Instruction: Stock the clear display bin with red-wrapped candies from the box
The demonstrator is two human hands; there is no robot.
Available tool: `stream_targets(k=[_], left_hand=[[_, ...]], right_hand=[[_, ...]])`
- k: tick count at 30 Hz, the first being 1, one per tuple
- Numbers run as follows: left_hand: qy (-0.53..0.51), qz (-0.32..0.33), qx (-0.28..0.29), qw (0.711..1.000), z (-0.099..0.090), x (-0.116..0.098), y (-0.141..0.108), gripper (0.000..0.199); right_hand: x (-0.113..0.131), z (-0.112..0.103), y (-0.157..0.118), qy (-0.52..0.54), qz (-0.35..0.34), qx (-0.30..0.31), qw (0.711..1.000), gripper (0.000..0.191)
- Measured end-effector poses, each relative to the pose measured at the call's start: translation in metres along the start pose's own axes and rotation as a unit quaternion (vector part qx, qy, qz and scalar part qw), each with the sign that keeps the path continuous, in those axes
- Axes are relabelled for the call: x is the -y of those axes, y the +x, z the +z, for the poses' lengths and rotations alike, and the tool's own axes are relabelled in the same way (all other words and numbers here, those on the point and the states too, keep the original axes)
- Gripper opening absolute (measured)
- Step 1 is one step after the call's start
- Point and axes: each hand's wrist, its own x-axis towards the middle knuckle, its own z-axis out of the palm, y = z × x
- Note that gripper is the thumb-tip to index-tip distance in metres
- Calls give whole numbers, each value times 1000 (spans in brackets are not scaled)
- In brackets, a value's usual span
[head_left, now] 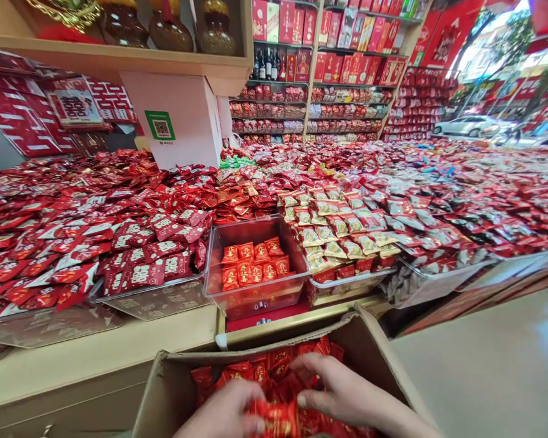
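Both hands are inside an open cardboard box (383,353) full of red packets with gold print. My left hand (226,409), slightly blurred, has its fingers closed around the left end of some red packets (276,418). On their right side is my right hand (331,386), its thumb against the packets and its fingers curved over others in the box. Beyond the box, a clear plastic bin (260,298) holds neat rows of small red packets (251,274), standing well below its rim.
Heaped bins of dark red packets (150,255) and of white-and-gold packets (338,225) flank the clear bin. A white box with a QR code (182,115) stands behind at left, under a wooden shelf (119,58). Stocked shelves and a street lie beyond.
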Motion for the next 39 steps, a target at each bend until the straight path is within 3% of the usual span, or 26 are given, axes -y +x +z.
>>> stream_targets(k=[3, 6, 10, 14, 19, 24, 27, 30, 33, 35, 37, 39], left_hand=[[-114, 44, -33, 992, -1, -21, 1, 16], [-248, 77, -32, 965, 2, -39, 2, 24], [-278, 96, -15, 956, 7, -46, 2, 22], [-219, 85, -28, 972, 9, -41, 2, 19], [-143, 101, -60, 983, 8, -36, 3, 15], [-154, 94, -59, 982, 8, -38, 2, 15], [-161, 130, -26, 978, 6, -41, -3, 20], [-152, 156, -11, 976, 5, -40, -6, 31], [-194, 139, 7, 971, 7, -32, -3, 36], [-157, 122, 4, 980, 10, -22, 2, 32], [-77, 90, 17, 993, 13, -12, 6, 24], [-16, 48, 44, 998, 15, -3, 9, 19]], right_hand=[[4, 1, 6, 208, 13, 41, 977, 33], [6, 4, 11, 299, 14, 56, 953, 33], [8, 8, 12, 301, 9, 5, 954, 30], [8, 11, 13, 298, -20, -14, 954, 31], [7, 15, 20, 280, -34, -97, 954, 28], [4, 16, 23, 256, -42, -127, 957, 33], [8, 14, 18, 175, -52, -133, 974, 29], [27, 4, 10, -12, -101, -123, 987, 21], [65, -21, 12, -149, -176, -124, 965, 19], [97, -44, 27, -198, -207, -181, 941, 22], [124, -67, 55, -250, -200, -249, 914, 24], [143, -85, 92, -325, -162, -262, 894, 22]])
